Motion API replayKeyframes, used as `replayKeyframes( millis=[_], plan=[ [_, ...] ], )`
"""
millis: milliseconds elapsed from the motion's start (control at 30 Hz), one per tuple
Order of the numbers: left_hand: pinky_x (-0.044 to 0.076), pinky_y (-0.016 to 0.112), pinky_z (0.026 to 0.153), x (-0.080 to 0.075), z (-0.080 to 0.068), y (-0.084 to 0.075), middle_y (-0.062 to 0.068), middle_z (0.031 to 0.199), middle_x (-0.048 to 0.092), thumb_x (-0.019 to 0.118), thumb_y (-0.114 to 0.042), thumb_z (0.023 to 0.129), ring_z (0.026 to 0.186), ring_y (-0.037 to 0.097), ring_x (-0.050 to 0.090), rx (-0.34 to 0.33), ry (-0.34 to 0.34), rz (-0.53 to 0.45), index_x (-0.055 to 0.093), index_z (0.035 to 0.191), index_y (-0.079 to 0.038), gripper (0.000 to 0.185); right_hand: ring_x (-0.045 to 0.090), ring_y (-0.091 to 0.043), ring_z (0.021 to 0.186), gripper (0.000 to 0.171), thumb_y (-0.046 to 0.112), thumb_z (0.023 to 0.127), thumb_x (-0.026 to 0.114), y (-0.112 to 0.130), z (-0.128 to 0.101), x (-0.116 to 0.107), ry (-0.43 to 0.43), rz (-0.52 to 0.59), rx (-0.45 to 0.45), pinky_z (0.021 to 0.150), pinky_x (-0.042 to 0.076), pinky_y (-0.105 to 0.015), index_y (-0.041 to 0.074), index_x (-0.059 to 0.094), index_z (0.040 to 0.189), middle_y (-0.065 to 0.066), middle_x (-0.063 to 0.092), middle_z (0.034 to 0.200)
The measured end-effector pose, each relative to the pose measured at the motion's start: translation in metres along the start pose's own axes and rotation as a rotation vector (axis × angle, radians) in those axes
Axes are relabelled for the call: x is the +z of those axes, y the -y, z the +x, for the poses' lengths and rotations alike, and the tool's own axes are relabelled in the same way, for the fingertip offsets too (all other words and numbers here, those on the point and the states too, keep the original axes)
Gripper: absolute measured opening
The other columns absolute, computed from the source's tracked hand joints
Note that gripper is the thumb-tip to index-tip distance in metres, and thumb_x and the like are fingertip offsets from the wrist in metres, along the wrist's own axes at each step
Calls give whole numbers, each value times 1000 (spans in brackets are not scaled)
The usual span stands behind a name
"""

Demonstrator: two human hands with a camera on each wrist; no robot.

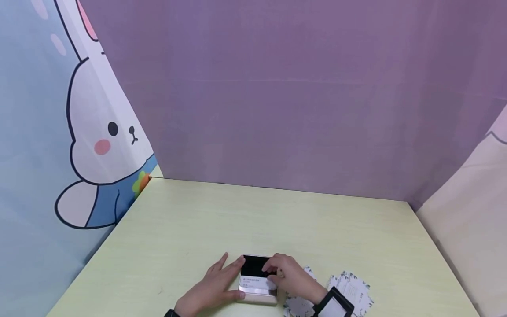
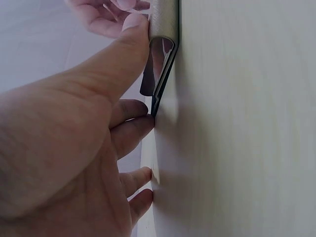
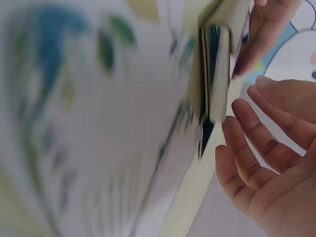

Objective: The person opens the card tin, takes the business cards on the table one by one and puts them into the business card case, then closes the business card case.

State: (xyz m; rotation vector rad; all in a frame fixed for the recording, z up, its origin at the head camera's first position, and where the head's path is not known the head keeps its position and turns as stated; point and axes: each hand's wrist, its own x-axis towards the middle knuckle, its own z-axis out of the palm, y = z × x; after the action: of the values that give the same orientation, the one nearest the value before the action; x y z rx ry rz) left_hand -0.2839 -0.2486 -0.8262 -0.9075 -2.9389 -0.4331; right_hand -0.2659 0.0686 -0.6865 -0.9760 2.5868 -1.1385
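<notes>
I see the left hand [image 1: 214, 286] low in the middle of the head view, lying flat on the desk [image 1: 198, 220] with its fingers [image 1: 227, 266] stretched forward along the left side of a small metal card case [image 1: 257, 281]. Its thumb runs along the near left corner of the case. In the left wrist view the thumb [image 2: 126, 44] presses the rounded edge of the case [image 2: 163, 29], at the top of the frame, and the other fingers lie nearly straight beside it on the desk, so the hand is not wrapped round it.

The case sits on the desk between the two hands, at the bottom centre of the head view. It is open: the far half is dark inside, and the near half holds a white card [image 1: 256, 284] with small print I cannot read.

The right hand [image 1: 291, 277] comes in from the lower right, palm down, its fingers [image 1: 271, 266] bent over the right side of the open case and touching its top. In the right wrist view those fingers [image 3: 256, 143] appear loosely spread and only slightly bent beside the case edge [image 3: 217, 74]; I cannot tell whether they pinch anything. A dark wristband [image 1: 332, 304] sits on that wrist.

Right of the hand, scattered patterned cards [image 1: 352, 290] lie on the desk near the lower right edge of the frame.
</notes>
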Motion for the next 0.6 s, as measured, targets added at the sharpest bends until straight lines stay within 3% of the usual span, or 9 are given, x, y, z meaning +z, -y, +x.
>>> replayKeyframes(
  millis=[100, 233, 333, 400, 600],
  plan=[
    [-36, 32, 99, 8, 0, 7, -22, 152, 3, 43, -81, 67, 141, 26, -14, 16, -5, 66, 5, 147, -34, 100, 57, -9, 89, 21, 20, 83, 65, 37, -16, -34, -18, -21, 50, 68, 51, -35, 26, 65, 104, 9, 61, 98],
    [-30, 41, 105, 8, -1, 6, -21, 153, 4, 46, -80, 66, 141, 27, -14, 21, -2, 33, 6, 147, -34, 101, 57, -15, 93, 27, 17, 76, 70, 63, -39, -66, -23, -80, 126, 76, 51, -39, 25, 65, 101, 6, 61, 100],
    [-27, 43, 107, 8, -1, 4, -20, 153, 5, 48, -79, 66, 141, 27, -14, 17, -11, -3, 7, 147, -34, 101, 55, -22, 99, 34, 17, 71, 74, 68, -52, -77, -16, -123, 153, 84, 48, -45, 21, 64, 103, 1, 60, 104],
    [-31, 38, 104, 12, -1, 7, -20, 153, 4, 44, -81, 67, 141, 28, -12, 27, -31, 46, 5, 147, -33, 101, 53, -26, 101, 39, 19, 68, 77, 68, -59, -80, -7, -165, 145, 82, 46, -49, 21, 64, 104, -2, 58, 108],
    [-32, 36, 103, 19, -2, 14, -21, 153, 4, 47, -80, 66, 141, 27, -13, 18, -32, 29, 6, 147, -34, 102, 48, -32, 104, 47, 11, 61, 80, 105, -69, -97, 29, -166, 224, 86, 39, -58, 15, 63, 105, -8, 55, 111]
  ],
)
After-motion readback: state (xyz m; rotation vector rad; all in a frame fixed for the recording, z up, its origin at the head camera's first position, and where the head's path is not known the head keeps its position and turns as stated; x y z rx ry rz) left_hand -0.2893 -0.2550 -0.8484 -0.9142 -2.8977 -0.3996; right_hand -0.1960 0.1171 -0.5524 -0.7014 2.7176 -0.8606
